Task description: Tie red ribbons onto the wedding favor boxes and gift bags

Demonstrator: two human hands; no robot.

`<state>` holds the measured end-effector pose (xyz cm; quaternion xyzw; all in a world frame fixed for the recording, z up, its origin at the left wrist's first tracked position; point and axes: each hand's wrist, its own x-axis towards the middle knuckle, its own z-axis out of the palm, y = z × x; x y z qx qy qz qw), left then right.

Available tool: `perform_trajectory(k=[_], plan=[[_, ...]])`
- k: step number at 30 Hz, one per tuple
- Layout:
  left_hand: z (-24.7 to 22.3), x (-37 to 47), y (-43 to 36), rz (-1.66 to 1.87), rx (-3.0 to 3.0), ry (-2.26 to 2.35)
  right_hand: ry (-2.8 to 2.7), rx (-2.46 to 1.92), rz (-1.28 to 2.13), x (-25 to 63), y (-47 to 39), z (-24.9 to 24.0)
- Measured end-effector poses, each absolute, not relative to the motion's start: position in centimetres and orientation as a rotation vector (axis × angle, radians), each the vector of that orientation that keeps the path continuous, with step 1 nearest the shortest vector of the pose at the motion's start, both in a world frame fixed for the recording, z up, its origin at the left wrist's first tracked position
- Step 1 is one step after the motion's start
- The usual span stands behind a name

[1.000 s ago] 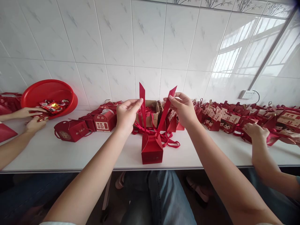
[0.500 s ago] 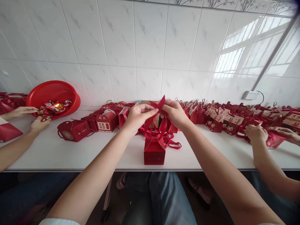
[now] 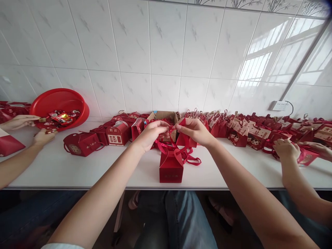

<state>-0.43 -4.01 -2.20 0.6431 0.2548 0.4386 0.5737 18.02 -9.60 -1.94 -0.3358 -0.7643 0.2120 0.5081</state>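
Note:
A small red gift box (image 3: 171,169) stands upright near the table's front edge, between my forearms. Red ribbon (image 3: 186,149) rises from its top, with loose loops lying to its right and behind. Above the box, my left hand (image 3: 155,133) pinches the ribbon between thumb and fingers. Close beside it, my right hand (image 3: 193,129) is closed on the ribbon too, and a short end sticks up over its fingers. Just how the ribbon crosses between my fingertips is hard to make out.
Behind my hands stands an open cardboard box (image 3: 163,116). Red gift boxes (image 3: 83,143) line the left; several patterned ones (image 3: 237,133) crowd the right. A red basin (image 3: 61,95) holds wrapped sweets. Other people's hands work at left (image 3: 43,138) and right (image 3: 286,149).
Both my hands have come down a little toward the box. The ribbon ends that stood up between them are lower and mostly covered by my fingers.

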Motion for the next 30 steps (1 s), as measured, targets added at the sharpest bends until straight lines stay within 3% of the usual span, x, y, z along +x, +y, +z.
perform_trajectory(k=[5,8,14,23,25,30], plan=[[-2.2,-0.2,-4.2,1.106,1.446,0.582,-2.109,-0.856,-0.253,18.2,-9.4,-2.5],[-2.4,0.0,-4.4,1.131,1.508,0.56,-2.095,-0.895,-0.448,18.1,-8.9,-3.0],[-3.6,-0.4,-4.1,1.379,1.757,0.643,-1.837,-0.898,-0.181,17.7,-9.2,-3.8],[-5.7,-7.5,-3.3,1.71,2.383,1.143,-1.409,-1.487,0.01,23.4,-12.7,-8.7],[-7.3,-10.1,-2.8,1.594,2.39,1.353,-1.389,-1.636,0.036,25.9,-14.0,-10.5],[-11.3,-13.5,-1.8,1.225,2.402,1.347,-1.4,-1.913,0.112,29.4,-15.7,-14.5]])
